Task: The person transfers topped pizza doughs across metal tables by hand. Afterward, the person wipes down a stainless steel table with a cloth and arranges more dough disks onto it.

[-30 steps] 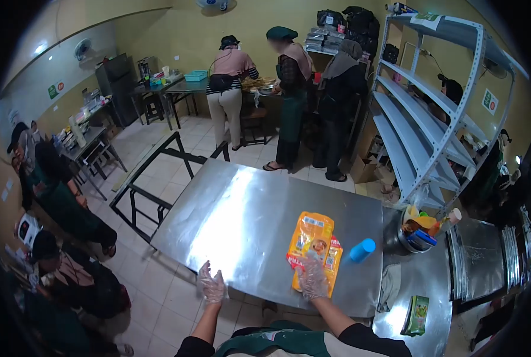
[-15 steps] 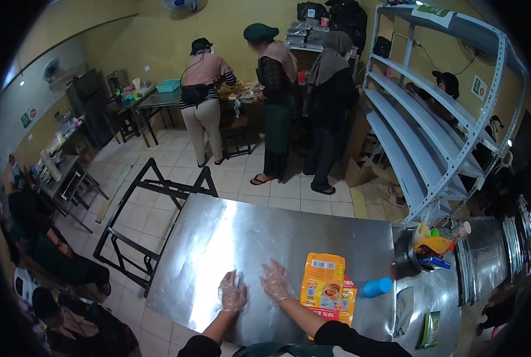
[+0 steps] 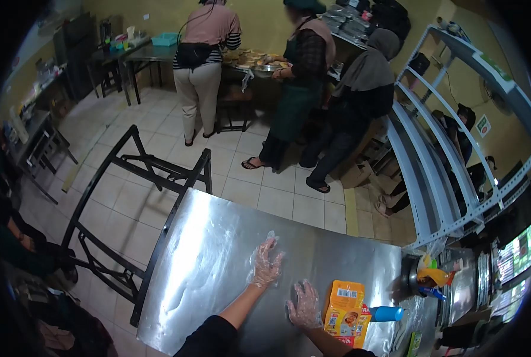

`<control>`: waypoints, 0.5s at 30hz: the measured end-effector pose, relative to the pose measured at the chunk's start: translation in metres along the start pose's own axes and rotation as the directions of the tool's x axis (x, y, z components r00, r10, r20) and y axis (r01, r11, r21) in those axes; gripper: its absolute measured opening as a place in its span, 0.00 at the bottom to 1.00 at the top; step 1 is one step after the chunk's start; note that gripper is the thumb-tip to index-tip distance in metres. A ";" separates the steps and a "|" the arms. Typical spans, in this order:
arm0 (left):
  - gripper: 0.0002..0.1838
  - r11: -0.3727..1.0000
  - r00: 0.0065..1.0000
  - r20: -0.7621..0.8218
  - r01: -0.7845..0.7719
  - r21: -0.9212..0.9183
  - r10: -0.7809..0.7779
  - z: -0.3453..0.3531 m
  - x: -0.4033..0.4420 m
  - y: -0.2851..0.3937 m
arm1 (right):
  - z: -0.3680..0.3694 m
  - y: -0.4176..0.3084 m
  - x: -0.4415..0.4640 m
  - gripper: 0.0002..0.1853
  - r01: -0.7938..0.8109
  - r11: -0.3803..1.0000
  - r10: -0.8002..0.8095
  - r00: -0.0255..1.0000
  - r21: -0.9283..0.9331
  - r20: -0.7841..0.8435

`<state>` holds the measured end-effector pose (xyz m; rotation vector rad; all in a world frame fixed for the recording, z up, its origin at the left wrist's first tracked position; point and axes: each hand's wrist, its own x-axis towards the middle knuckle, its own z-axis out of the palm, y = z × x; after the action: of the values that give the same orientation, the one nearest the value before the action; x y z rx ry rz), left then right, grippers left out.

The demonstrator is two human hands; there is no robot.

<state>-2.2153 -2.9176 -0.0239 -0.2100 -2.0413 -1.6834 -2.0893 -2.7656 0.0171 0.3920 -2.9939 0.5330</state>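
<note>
Left hand (image 3: 265,266): clear glove, fingers parted, empty; mid-frame. Contact with metal surface (image 3: 230,238) can't be told.
Right hand (image 3: 306,306): clear glove, fingers spread, empty; just left of the packets.
Orange packets (image 3: 341,303): overlapping on surface, lower right of frame; unheld.
Blue cup (image 3: 387,313): beside packets, on their right.
Progress: packets laid out, neither in a grip. Opened or sealed: can't tell, so amount done or left unresolved.
</note>
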 end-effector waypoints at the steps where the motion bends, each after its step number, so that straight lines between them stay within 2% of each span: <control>1: 0.28 0.995 0.998 -0.042 0.051 -0.081 -0.055 0.001 0.004 -0.003 | 0.002 0.000 0.002 0.32 -0.020 1.000 0.020 1.000 -0.003 0.017; 3: 0.27 0.977 0.989 -0.080 0.108 -0.183 -0.125 0.003 0.010 -0.014 | 0.008 0.002 0.006 0.32 -0.047 0.999 0.048 0.998 -0.027 0.042; 5: 0.25 0.950 0.975 -0.115 0.151 -0.274 -0.188 0.004 0.007 -0.026 | 0.015 0.005 0.009 0.32 -0.004 1.000 0.004 1.000 0.001 -0.019; 8: 0.23 0.935 0.954 -0.071 0.267 -0.235 -0.290 -0.002 0.017 -0.020 | 0.015 0.002 0.014 0.33 -0.053 0.999 0.054 0.994 -0.008 0.096; 9: 0.23 0.928 0.947 -0.081 0.284 -0.241 -0.311 -0.002 0.018 -0.024 | 0.018 0.002 0.015 0.31 -0.043 0.999 0.045 0.996 -0.033 0.080; 11: 0.23 0.997 0.996 -0.038 0.075 0.004 -0.075 -0.006 0.018 -0.030 | 0.020 0.002 0.013 0.30 -0.057 0.997 0.065 0.987 -0.057 0.144; 12: 0.23 0.997 0.996 -0.045 0.082 0.010 -0.081 -0.010 0.023 -0.027 | 0.021 0.004 0.014 0.29 -0.068 0.994 0.081 0.980 -0.080 0.181; 14: 0.23 0.959 0.972 -0.088 0.197 -0.203 -0.219 -0.017 0.032 -0.018 | 0.021 0.007 0.016 0.29 -0.044 0.996 0.057 0.981 -0.073 0.185; 15: 0.23 0.959 0.970 -0.095 0.201 -0.200 -0.223 -0.016 0.033 -0.019 | 0.021 0.008 0.017 0.29 -0.058 0.995 0.072 0.978 -0.076 0.194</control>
<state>-2.2477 -2.9435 -0.0232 0.0481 -1.8735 -1.9734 -2.1082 -2.7697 -0.0034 0.3625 -3.2147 0.4158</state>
